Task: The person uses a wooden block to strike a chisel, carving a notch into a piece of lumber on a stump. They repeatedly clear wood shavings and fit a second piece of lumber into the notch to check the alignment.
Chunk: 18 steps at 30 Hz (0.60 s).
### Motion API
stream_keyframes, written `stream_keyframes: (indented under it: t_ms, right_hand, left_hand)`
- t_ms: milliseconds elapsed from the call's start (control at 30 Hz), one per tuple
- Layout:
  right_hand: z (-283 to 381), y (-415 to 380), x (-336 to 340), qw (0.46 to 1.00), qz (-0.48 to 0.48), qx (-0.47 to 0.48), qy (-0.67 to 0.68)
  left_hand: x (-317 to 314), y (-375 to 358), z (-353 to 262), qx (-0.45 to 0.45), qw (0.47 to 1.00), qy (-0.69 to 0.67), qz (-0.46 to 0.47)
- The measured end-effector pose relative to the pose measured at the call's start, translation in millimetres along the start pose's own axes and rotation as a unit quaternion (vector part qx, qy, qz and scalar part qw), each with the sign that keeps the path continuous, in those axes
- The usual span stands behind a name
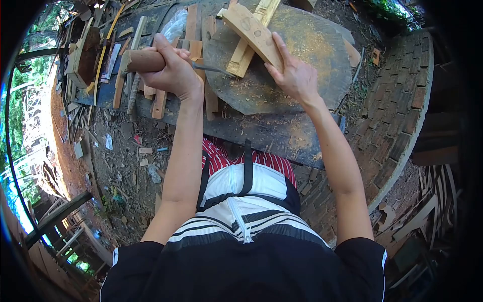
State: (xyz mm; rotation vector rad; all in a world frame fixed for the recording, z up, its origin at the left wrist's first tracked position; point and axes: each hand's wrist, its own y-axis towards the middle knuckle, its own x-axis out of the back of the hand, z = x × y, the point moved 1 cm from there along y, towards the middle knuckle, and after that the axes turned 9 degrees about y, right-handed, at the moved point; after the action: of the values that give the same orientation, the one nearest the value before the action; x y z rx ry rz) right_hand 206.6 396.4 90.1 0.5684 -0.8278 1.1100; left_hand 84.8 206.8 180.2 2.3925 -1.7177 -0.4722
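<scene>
My left hand (173, 70) is wrapped around the thick wooden handle (143, 61) of what looks like a chisel. Its thin metal shaft (211, 68) points right, and the tip is close to the near end of a yellowish wooden bar (237, 66). That bar lies slantwise on a worn round wooden board (317, 65). My right hand (297, 78) grips the near end of a wooden block (254, 36) with dark round marks, thumb and fingers on either side. The block crosses over the bar, hiding part of it.
Sawdust and shavings (297, 141) cover the work surface. Several wood offcuts (193, 30) and a clear plastic bag (174, 26) lie at the left. A wooden block (84, 58) stands farther left. A curved brick edge (397, 100) runs along the right.
</scene>
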Motion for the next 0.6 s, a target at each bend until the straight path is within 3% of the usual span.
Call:
stream_keyframes:
  t_ms: [233,467,600]
  right_hand:
    - [-0.8,-0.7,-0.6,1.000,-0.007,0.006,0.002]
    - [0.3,-2.2,-3.0,1.000,-0.020,0.010,-0.012]
    - [-1.2,0.2,-3.9,0.999,-0.031,0.020,0.003]
  left_hand:
    - [-12.4,-1.8,-17.7,0.018,0.996,-0.087,-0.003]
    - [3.1,-9.2,2.0,-0.005,0.998,-0.070,-0.003]
    - [21.1,-12.4,-1.6,0.030,0.994,-0.083,0.067]
